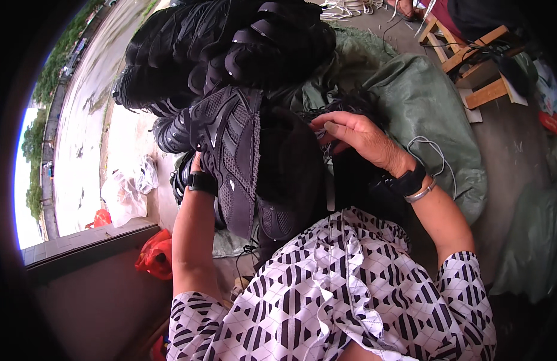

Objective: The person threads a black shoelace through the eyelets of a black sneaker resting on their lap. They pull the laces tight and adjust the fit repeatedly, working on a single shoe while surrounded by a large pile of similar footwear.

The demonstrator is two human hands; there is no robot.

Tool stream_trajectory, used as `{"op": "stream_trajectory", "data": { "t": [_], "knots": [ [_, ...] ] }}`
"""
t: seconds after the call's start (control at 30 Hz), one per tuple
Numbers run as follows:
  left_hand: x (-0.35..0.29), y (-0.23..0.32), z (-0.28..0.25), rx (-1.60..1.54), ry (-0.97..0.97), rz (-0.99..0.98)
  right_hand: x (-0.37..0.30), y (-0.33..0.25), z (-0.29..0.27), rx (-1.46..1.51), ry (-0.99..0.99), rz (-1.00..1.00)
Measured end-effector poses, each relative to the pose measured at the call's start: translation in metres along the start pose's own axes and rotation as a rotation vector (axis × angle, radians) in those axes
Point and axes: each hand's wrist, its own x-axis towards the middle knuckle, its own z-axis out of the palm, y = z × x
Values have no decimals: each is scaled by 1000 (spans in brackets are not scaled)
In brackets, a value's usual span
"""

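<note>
A dark grey shoe upper, with mesh panels and a rough stitched lower edge, stands on its side in front of me. My left hand holds it from the left; most of the fingers are hidden behind it. Below it, a second dark mesh upper lies partly covered. My right hand is on the right, its fingers bent and closed around dark shoelaces; the fingertips are partly hidden. More dark laces lie in a tangle just beyond that hand.
A large pile of black shoe uppers rises at the far side. Green sacking spreads to the right with a loose pale cord. A wooden stool stands far right, near another person. Red and white plastic bags lie left.
</note>
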Motion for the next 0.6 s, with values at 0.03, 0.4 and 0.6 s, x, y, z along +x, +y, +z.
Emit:
{"op": "stream_trajectory", "data": {
  "t": [0.03,0.4,0.6],
  "knots": [
    [0,6,4,67,-12,23,2,0,-1,-8,-12,3],
    [45,28,50,838,-179,-172,25,-8,32,10,171,-122],
    [-3,8,80,510,-167,19,12,-26,23,171,49,29]
  ]
}}
